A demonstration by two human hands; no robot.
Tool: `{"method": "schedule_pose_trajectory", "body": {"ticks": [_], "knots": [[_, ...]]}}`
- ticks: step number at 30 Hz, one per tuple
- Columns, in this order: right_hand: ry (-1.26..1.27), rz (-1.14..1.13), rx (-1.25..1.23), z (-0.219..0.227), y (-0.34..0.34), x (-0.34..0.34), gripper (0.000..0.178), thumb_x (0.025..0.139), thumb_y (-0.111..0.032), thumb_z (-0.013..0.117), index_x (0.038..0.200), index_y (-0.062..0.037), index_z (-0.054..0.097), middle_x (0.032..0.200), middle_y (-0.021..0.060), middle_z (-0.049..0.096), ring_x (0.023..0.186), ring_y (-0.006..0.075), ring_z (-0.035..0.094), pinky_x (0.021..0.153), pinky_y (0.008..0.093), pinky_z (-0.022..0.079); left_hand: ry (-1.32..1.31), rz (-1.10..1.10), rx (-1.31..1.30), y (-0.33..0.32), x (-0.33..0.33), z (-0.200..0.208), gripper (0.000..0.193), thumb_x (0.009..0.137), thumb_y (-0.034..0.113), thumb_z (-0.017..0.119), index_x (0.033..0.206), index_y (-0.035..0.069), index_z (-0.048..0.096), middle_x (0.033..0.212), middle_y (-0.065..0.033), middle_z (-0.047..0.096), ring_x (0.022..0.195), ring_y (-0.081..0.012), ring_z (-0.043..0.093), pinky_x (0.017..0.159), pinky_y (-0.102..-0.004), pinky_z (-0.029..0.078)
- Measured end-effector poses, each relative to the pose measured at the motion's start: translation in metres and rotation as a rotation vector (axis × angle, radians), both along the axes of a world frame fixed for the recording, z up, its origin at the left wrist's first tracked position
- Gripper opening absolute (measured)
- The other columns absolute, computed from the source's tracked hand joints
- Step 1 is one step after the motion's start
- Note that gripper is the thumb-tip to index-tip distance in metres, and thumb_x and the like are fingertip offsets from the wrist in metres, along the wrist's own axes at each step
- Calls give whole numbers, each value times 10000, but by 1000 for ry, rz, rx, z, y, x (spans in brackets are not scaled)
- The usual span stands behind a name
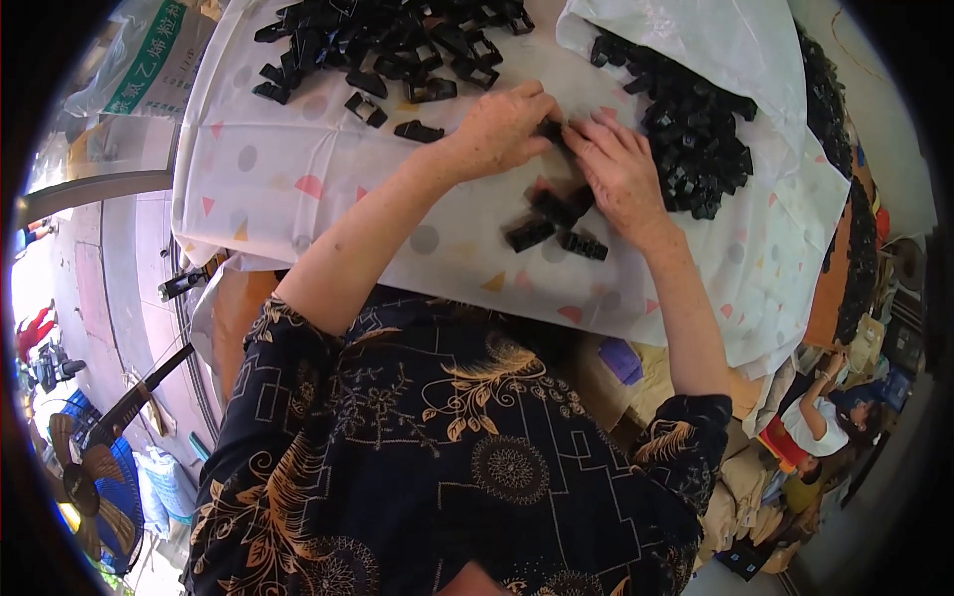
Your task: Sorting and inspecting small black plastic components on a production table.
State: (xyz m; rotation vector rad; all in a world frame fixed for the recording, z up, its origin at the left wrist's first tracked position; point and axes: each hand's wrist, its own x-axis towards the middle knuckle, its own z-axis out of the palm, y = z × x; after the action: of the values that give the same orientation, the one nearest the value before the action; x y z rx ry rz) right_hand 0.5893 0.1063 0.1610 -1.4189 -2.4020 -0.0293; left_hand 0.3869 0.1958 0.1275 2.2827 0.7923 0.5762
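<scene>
Left hand (502, 129) and right hand (618, 174) met at a small black part (550, 131)

Above the patterned tablecloth (676, 288), the left hand's fingers were bent, with the black part pinched between thumb and forefinger. The right hand reached its fingertips to the part's other side, its fingers lightly bent and close together; whether it gripped the part too could not be told, since the fingers hid most of it.

Just below the hands lay a few similar dark pieces (530, 234), one of them blurred, near the right palm. Two single pieces (418, 131) sat to the left of the left hand, below a large heap (397, 55) of black parts at the table's far side. A second heap (696, 144) spread just right of the right hand, partly under a white sheet (686, 35). Off to the left stood a fan (79, 487) with dark blades.
</scene>
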Motion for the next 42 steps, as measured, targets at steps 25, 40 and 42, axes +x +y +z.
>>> {"method": "schedule_pose_trajectory", "body": {"ticks": [25, 40, 42], "knots": [[262, -88, 39, -25, -65, -27, 424, 692, -29, 773, 1080, -54, 605, 1021, 140, 603, 886, 355, 607, 776, 406, 507, 25, 63, 390, -92, -50, -3, 352, 811, 310, 724, 1025, 83, 562, 995, -81, 578, 997, -286, 591, 745, -424, 537], [723, 546, -678, -28, -37, -307, 321, 843, -158, 740, 1123, -44, 635, 988, 103, 623, 964, 215, 608, 879, 331, 472, 396, 413, 13, -177, -350, -5, 392, 855, 344, 678, 1072, 31, 584, 1074, -176, 592, 1042, -359, 581, 858, -465, 486], [684, 536, -664, -45, -30, -333, 417, 855, -156, 729, 1230, -36, 592, 1099, 138, 595, 991, 229, 611, 855, 334, 496, 598, 590, 196, -192, -355, -20, 423, 857, 388, 672, 1093, 43, 608, 1103, -159, 585, 1093, -351, 552, 861, -461, 480]]}}
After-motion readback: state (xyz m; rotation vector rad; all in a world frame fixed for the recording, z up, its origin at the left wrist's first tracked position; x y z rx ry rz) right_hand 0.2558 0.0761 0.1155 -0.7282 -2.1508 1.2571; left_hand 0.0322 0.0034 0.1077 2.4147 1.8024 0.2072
